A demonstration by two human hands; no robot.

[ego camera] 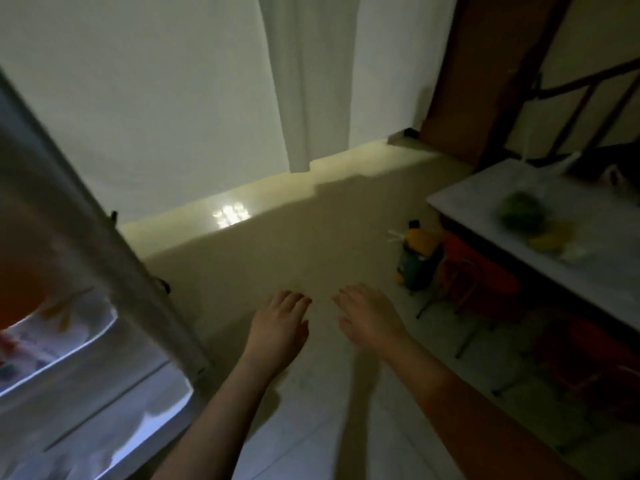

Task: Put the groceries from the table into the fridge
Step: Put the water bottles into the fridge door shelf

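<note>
Green groceries (519,210) on table (602,258)

fridge door (86,209): brushed metal | floor (311,251): glossy | curtain (304,81): cloth

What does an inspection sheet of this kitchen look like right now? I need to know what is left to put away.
Surface: white table at right, partly in view.
Job's things: blurred green produce and a yellow item lie on the table; the fridge at left stands open, with items on its shelf.
Clutter: bottles on the floor by the table; red stools beneath it.
Grippers: left hand and right hand both open and empty, held over the floor.
Cables: nothing seen.
Surroundings: white curtain, tiled floor, brown door frame; dim light, motion blur.
</note>
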